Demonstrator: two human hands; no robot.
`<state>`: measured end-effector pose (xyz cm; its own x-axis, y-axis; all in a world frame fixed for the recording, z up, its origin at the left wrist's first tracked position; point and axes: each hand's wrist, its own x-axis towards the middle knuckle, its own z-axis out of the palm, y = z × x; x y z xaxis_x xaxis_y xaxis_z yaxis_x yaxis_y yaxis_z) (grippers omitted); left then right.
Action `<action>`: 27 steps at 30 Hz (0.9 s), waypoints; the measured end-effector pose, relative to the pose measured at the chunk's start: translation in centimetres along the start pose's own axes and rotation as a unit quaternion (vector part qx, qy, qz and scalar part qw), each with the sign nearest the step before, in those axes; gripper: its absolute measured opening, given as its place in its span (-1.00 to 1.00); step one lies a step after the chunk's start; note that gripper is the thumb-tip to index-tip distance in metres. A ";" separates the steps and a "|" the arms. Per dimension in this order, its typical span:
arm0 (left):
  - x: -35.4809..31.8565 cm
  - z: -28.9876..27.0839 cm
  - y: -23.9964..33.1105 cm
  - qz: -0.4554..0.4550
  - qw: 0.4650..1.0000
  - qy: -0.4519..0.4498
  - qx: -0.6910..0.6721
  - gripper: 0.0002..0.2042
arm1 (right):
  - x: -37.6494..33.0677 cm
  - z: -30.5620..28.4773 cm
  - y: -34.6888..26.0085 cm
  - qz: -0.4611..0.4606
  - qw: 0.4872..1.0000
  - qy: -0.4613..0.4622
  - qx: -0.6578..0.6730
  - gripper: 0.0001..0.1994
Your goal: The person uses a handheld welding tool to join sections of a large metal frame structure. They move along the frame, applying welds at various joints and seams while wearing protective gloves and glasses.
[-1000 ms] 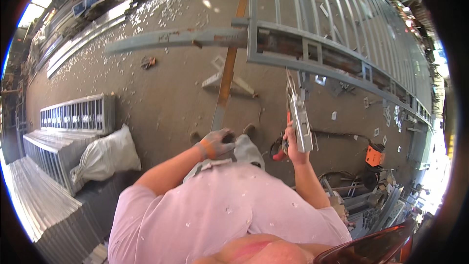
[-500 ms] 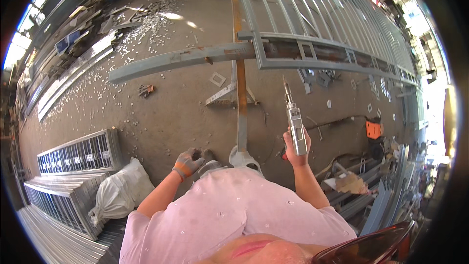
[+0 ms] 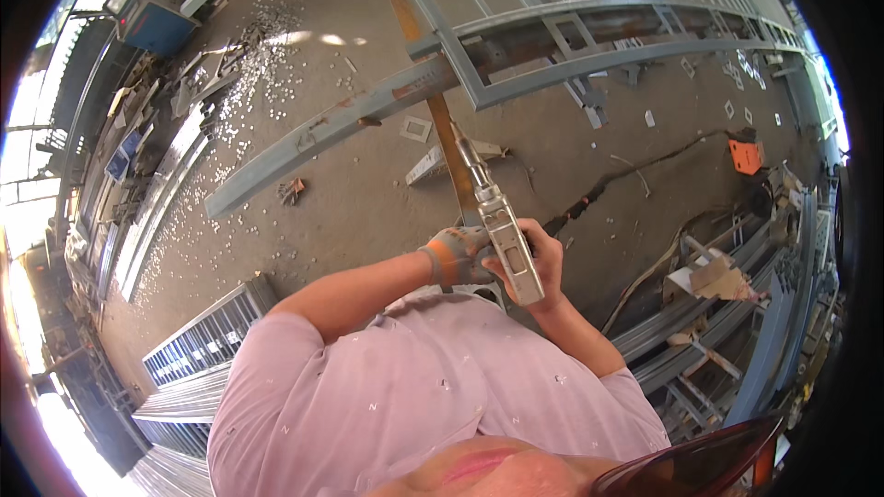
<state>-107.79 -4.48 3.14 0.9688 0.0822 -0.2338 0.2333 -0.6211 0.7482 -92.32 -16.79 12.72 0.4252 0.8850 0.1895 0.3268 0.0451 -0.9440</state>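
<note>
Two hands on welding torch, steel gate frame ahead, cable beside

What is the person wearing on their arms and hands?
The left hand wears a grey knit glove with an orange cuff. The right hand is bare, no glove. Both arms come out of short sleeves of a pale pink shirt with tiny specks; the forearms are uncovered.
</note>
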 end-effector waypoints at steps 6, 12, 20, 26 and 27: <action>5.7 4.3 -2.4 0.125 0.977 0.006 -0.172 -0.70 | 3.8 0.1 0.0 0.053 0.996 0.015 -0.065 -0.50; 9.9 6.5 -5.5 0.220 0.975 0.028 0.029 -0.66 | 9.4 0.6 -1.1 0.111 0.988 0.038 -0.102 -0.53; 10.7 5.5 -6.6 0.027 0.466 -0.187 -0.864 -0.63 | 15.5 4.8 0.1 0.205 0.956 0.018 -0.210 -0.50; 11.8 4.0 -6.4 0.024 0.148 -0.210 -0.966 -0.61 | 21.1 6.1 0.7 0.281 0.939 0.004 -0.200 -0.53; 12.1 3.7 -6.3 0.033 0.119 -0.210 -0.970 -0.60 | 22.1 6.3 0.8 0.278 0.939 0.003 -0.203 -0.55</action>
<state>-97.85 -2.44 -6.67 0.9792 -0.1726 0.1066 0.2017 0.7728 -0.6018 -88.02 5.68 14.46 0.6295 0.7171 -0.2990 0.3483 -0.6045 -0.7165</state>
